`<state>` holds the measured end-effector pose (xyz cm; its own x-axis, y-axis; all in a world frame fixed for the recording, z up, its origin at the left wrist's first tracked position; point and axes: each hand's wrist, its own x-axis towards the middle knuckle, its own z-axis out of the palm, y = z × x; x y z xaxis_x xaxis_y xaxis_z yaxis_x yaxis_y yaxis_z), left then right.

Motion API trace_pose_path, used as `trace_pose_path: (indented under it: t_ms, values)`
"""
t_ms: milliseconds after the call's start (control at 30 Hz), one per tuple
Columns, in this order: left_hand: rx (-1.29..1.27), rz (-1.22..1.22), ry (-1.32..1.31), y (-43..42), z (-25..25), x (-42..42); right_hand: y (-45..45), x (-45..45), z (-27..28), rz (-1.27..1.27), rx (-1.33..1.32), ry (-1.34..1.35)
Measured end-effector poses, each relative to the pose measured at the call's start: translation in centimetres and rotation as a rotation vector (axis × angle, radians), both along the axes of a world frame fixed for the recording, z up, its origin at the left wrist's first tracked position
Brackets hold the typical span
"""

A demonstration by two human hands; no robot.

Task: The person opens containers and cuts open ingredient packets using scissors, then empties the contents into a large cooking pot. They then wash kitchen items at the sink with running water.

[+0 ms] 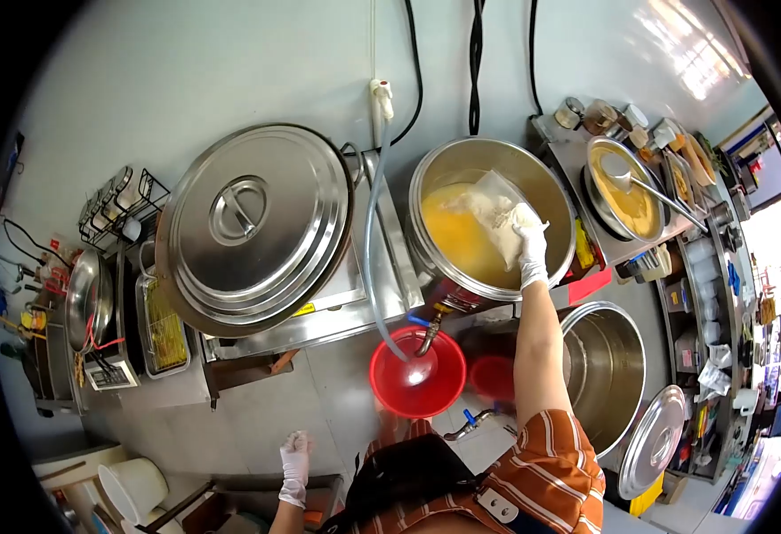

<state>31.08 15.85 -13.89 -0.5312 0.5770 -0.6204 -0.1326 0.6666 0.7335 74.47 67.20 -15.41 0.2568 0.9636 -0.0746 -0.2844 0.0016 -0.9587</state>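
Right hand, white-gloved, at the near right rim of the steel pot, fingers closed on a pale, partly clear bag that lies within the pot's mouth above cloudy yellow liquid; contact between the two cannot be told. Left hand, also gloved, well apart from the pot, low and to its left, fingers loosely curled, whether around anything cannot be told. Red bucket just below the pot's tap, broad steel lid to the pot's left, pan of yellow mixture to its right.
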Motion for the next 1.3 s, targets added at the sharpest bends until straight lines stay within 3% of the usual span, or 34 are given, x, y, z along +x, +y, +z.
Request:
trace_pose_path:
  t_ms: [167,333,400,467,533,600,767,867,1100,1300]
  values:
    - [0.019,0.059,-0.069,-1.9,-3.1,0.7,1.7,0.4,-3.7,-0.018,-0.05,-0.127]
    - [-0.033,0.077,-0.146,-1.3,-2.4,1.3,1.7,-0.1,0.4,0.015,-0.114,-0.379]
    - [-0.062,0.049,-0.101,-1.2,-2.7,1.3,1.3,-0.2,2.6,0.08,-0.044,-0.61]
    - [-0.045,0.028,-0.096,-1.1,-2.7,1.5,2.2,0.8,2.5,0.094,-0.121,-0.547]
    - [-0.027,0.012,-0.094,-1.1,-2.9,1.8,2.9,2.0,2.4,0.239,-0.229,-0.728]
    - [-0.001,0.051,-0.146,-1.1,-3.4,2.0,2.6,2.4,2.5,0.234,-0.2,-0.783]
    - [0.035,0.035,-0.123,-1.8,-4.0,2.4,1.2,1.9,4.2,0.24,-0.086,-1.343]
    - [0.046,0.026,-0.117,-2.8,-4.5,2.4,0.6,2.2,4.3,0.262,-0.2,-1.436]
    - [0.052,0.053,-0.139,-5.9,-5.4,2.4,-2.0,1.2,5.2,0.402,-0.186,-1.444]
    - [0.036,0.08,-0.13,-7.6,-5.2,3.0,-4.4,-1.7,7.9,0.442,-0.228,-1.666]
